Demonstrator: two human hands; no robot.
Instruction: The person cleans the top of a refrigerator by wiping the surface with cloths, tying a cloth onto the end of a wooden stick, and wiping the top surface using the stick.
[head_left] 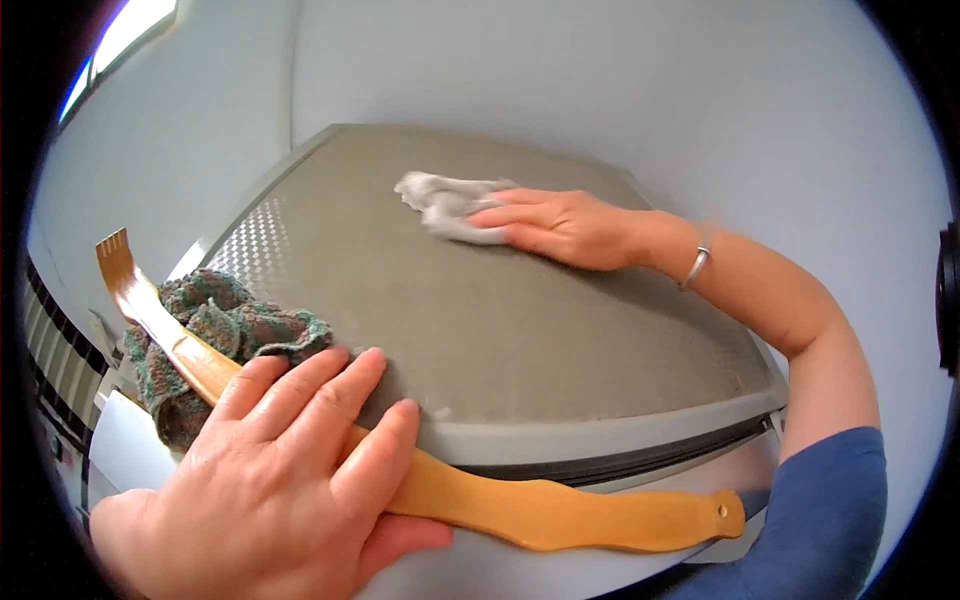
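Note:
A wooden back scratcher (560, 515) lies across the front edge of a refrigerator's top, its toothed end up at the left. My left hand (285, 470) is closed over its middle, fingers on top and thumb below the handle. Next to those fingers is a crumpled green-and-brown cloth (225, 320), partly behind the scratcher. Farther back, my right hand (575, 228) presses a bunched whitish cloth (455, 205) onto the refrigerator top (420, 330), which looks coated in grey-brown dust. The cloth's edge is blurred.
Pale walls (480, 70) stand close behind and to the right of the refrigerator. A dark door seal (620, 460) runs along its front. At the left edge, a checkered patch (258, 235) shows on the top. A bright window (125, 35) is at upper left.

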